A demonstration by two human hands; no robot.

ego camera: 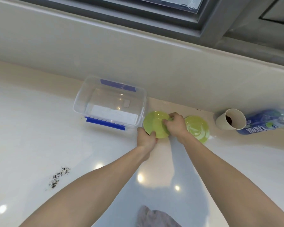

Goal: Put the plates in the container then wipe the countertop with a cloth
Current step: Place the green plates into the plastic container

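While my left hand (146, 136) and right hand (175, 125) pinch the rims of the near green plate (154, 124), it seems light, stiff, maybe slippery.

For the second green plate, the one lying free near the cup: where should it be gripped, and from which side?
Grip the free plate by its thin rim, at the near edge, coming from the person's side. It lies flat on the countertop, so only the rim offers purchase; the cup crowds its far right, and the right hand covers its left edge.
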